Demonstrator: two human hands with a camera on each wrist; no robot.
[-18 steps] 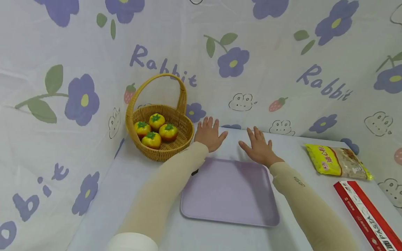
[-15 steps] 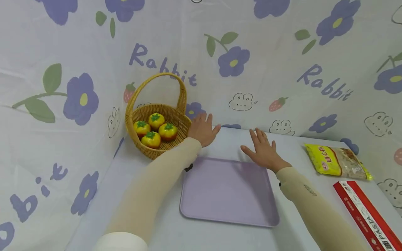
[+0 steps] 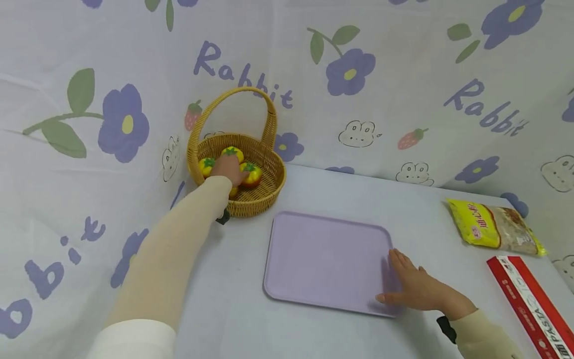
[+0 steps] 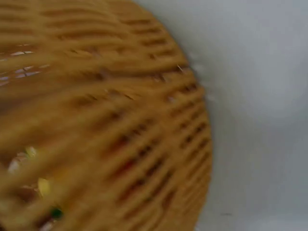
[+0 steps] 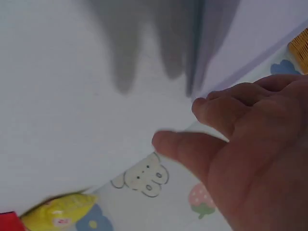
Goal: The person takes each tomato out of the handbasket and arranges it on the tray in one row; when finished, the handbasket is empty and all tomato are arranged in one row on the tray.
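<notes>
My left hand (image 3: 227,169) reaches down into the wicker basket (image 3: 255,207), among several yellow-orange persimmons (image 3: 251,175) with green leafy tops. It covers most of the front persimmon (image 3: 233,191); the thumb is spread, but the other fingers are hidden, so a grip cannot be made out. The left wrist view is filled by the blurred basket side (image 4: 159,125). Over the right edge of the lilac tray (image 3: 329,259) hovers my right hand (image 3: 417,286), fingers stretched out and holding nothing. In the right wrist view that hand (image 5: 255,144) appears beside the tray's edge (image 5: 195,53).
A yellow food packet (image 3: 495,227) lies at the right on the white table (image 3: 224,299). Nearer stands a red pasta box (image 3: 531,304). Patterned cloth (image 3: 314,109) hangs behind and at the left. The basket's tall handle (image 3: 237,91) arches over its bowl.
My left hand has moved left from beside the basket to inside it. The right hand has come back towards me, down to the tray's right edge. The head view has tilted slightly downward.
</notes>
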